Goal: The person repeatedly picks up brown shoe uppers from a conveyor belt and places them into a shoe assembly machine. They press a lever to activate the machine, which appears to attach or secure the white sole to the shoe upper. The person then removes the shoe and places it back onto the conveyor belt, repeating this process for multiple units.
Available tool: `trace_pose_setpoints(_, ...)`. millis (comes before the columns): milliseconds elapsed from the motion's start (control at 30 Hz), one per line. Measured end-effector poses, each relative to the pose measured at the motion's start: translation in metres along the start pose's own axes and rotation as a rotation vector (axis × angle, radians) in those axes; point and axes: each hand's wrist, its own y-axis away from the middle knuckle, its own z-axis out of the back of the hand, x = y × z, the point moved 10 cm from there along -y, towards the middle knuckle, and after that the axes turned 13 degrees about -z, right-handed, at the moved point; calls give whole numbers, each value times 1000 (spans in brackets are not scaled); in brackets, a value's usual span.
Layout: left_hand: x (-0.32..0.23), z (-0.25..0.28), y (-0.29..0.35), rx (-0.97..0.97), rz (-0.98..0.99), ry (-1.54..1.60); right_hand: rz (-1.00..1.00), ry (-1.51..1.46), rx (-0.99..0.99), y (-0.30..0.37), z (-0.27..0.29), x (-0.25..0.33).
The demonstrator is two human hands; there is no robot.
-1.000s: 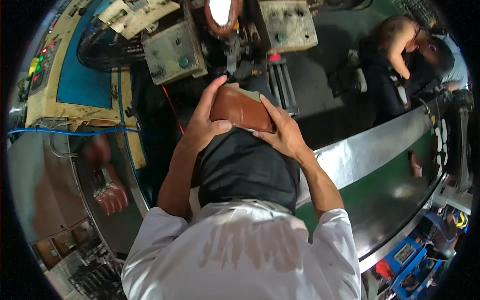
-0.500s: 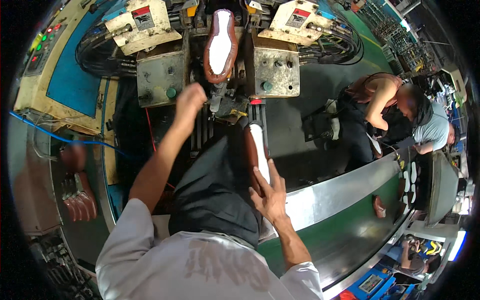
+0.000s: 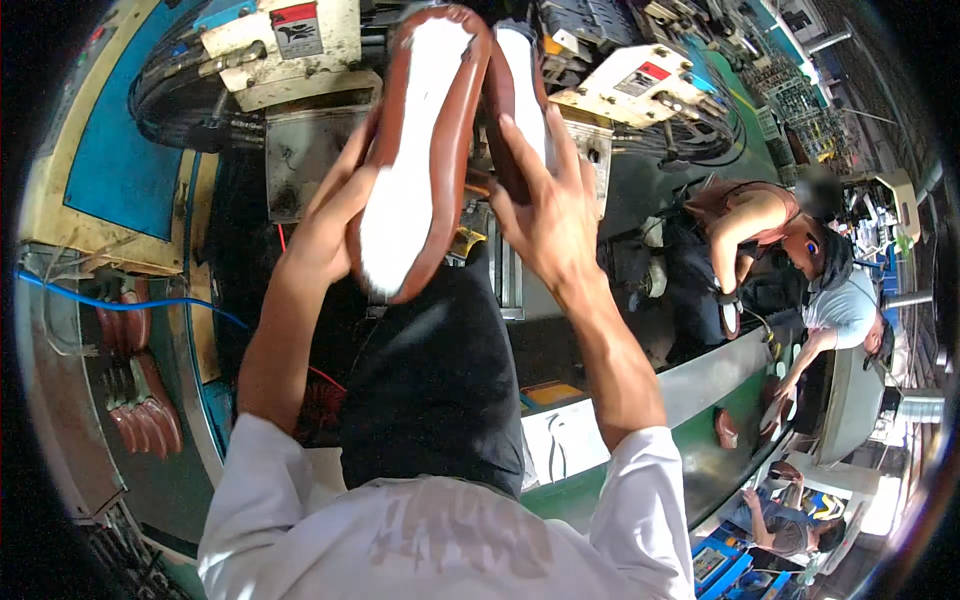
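My left hand (image 3: 335, 205) grips a brown shoe (image 3: 425, 150) from its left side. The shoe is turned bottom up, showing a white underside, and is raised close to the camera. My right hand (image 3: 550, 215) is closed on a second brown shoe (image 3: 515, 80), also with a white underside, just right of the first. The two shoes sit side by side, nearly touching, in front of a press machine. A dark apron (image 3: 430, 380) covers my front below them.
The machine has cream housings (image 3: 290, 40) on both sides, black hoses and a blue panel (image 3: 110, 150). Brown shoe pieces (image 3: 140, 400) lie in a rack on the left. A green conveyor (image 3: 700, 470) carries a shoe (image 3: 727, 428). Other people (image 3: 760, 230) work on the right.
My left hand has taken the shoe from the machine and my right hand has lifted its shoe; both shoes now sit higher and closer to the camera.
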Motion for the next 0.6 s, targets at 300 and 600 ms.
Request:
trace_pose_setpoints(300,-26,60,165,-386,130,-8,-77,70,-60,-27,-86,28)
trace_pose_setpoints(600,-2,85,243,-550,157,-124,193,49,-282,-21,-85,43)
